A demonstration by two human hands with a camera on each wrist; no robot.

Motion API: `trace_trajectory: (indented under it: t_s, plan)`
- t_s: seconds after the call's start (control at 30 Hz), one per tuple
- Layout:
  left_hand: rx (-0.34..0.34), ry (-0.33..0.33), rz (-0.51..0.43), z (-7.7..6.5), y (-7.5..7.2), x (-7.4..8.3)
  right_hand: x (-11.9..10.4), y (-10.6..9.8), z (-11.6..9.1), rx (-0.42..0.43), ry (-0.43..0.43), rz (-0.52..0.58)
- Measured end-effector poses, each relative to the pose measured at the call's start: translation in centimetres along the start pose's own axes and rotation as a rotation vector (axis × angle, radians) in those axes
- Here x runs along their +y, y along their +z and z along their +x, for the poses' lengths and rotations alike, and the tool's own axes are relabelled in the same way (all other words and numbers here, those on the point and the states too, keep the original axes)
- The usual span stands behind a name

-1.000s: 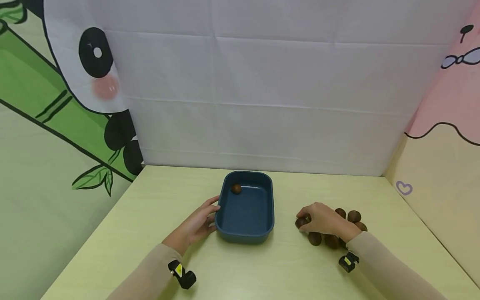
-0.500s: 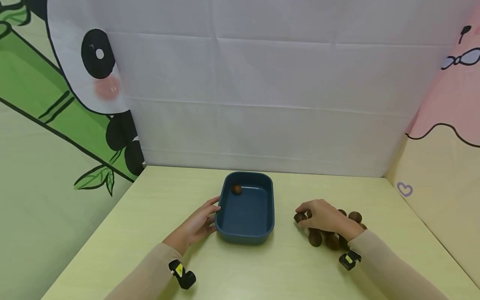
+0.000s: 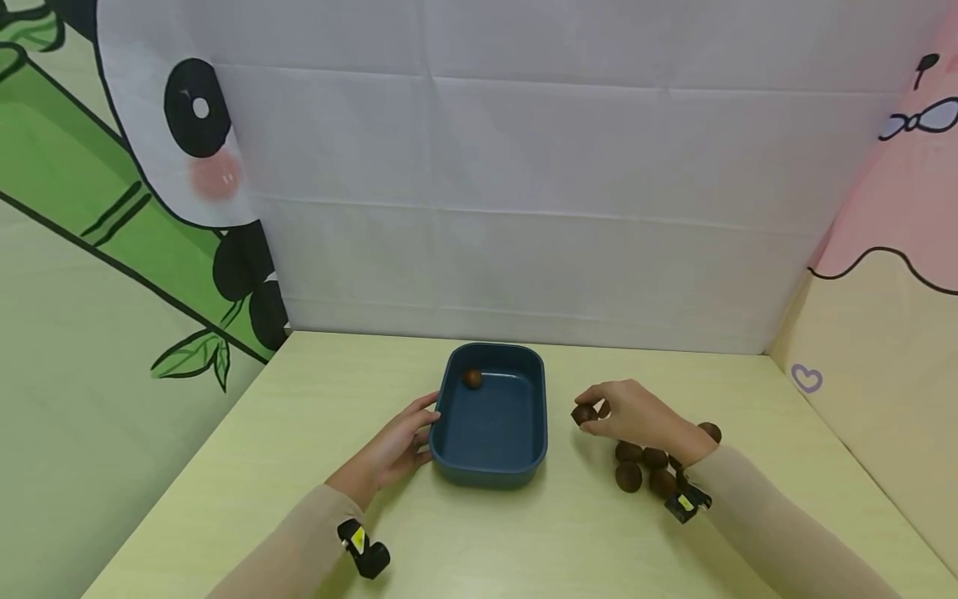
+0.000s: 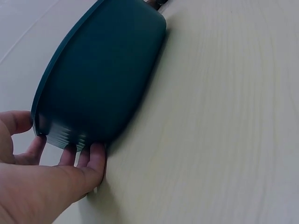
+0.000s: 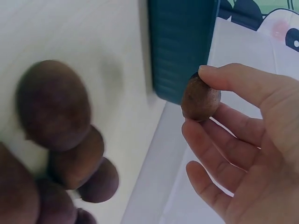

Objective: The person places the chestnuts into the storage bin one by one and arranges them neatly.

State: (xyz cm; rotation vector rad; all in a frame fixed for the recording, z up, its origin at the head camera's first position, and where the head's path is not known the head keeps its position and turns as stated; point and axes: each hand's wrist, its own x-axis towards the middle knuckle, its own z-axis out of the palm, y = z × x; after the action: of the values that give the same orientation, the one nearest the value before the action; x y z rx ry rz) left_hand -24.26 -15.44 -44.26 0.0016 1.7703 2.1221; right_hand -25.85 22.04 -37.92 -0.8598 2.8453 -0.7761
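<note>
Right hand (image 3: 639, 414) pinches a nut (image 3: 583, 414) over the counter (image 3: 524, 541), beyond the right edge of the tray (image 3: 486, 477); left hand (image 3: 389, 449), unclenched, touches the tray. The nut seems light, hard, slippery: hold its middle.

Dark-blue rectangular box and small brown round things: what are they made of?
Dark-blue rectangular box: probably hard plastic, satin; its rounded corners and soft highlights suggest it.
Small brown round things: perhaps woody nutshells, mostly dull, from their mottled skins; I can't be sure.
</note>
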Motion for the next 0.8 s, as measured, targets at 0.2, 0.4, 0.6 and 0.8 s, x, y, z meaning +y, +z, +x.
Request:
trace_trajectory:
  t_s: [0.2,0.4,0.6,0.8]
  plan:
    - [-0.006,0.008,0.004,0.0,0.0,-0.1,-0.9,-0.4,1.1,0.029,-0.03,-0.002]
    - [0.002,0.01,0.004,-0.1,0.1,0.0,-2.2,-0.5,2.3,0.04,-0.06,0.0]
    - [0.001,0.015,0.002,-0.1,0.1,0.1,-3.8,-0.3,4.3,0.032,-0.114,0.047]
    - [0.015,0.012,-0.001,0.1,0.1,0.0,-5.5,0.0,6.9,0.015,-0.171,0.045]
